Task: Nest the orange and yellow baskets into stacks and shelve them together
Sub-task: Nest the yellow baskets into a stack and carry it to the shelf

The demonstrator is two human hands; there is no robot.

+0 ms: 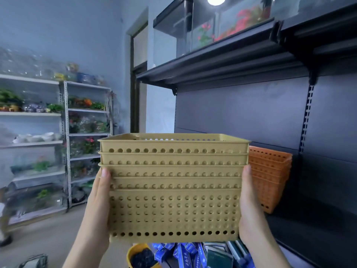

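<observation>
A stack of several nested yellow perforated baskets (173, 190) fills the middle of the view, held up in the air in front of the dark shelf unit. My left hand (97, 207) grips its left side and my right hand (251, 207) grips its right side, thumbs on the front wall. Behind the stack's right edge, a stack of nested orange baskets (270, 178) stands on the dark shelf (309, 229), partly hidden by the yellow stack.
A black upper shelf (222, 60) overhangs, carrying glass tanks (193, 26) with red plants. Below the stack lie blue packets (181, 254) and a yellow bowl (135, 254). White racks (65, 144) with plants and dishes line the left wall. A doorway (139, 78) is behind.
</observation>
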